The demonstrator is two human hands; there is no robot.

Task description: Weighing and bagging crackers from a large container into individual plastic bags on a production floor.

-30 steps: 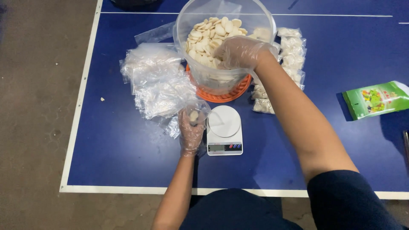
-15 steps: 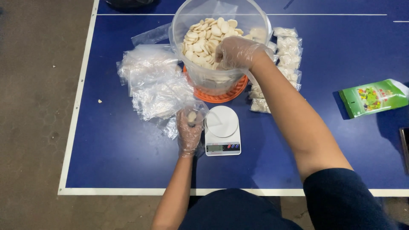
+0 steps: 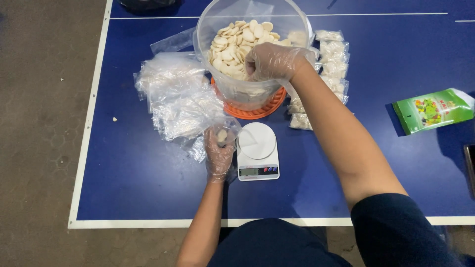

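A big clear plastic tub [image 3: 237,94] full of pale round crackers [image 3: 236,42] stands on an orange lid [image 3: 257,110] at the back of the blue table. My gloved right hand [image 3: 271,60] reaches down into the tub among the crackers; what its fingers hold is hidden. My gloved left hand [image 3: 218,153] grips a small clear bag [image 3: 223,132] holding a few crackers, just left of a small white kitchen scale [image 3: 257,156]. The scale's round plate is bare.
A heap of empty clear bags [image 3: 178,99] lies left of the tub. Filled small bags [image 3: 332,59] are stacked to its right. A green pouch [image 3: 434,110] lies at the far right. The table's white-lined edge [image 3: 88,118] borders a concrete floor.
My right hand has dipped from the tub's rim down into the crackers. My left hand keeps the small bag beside the scale.
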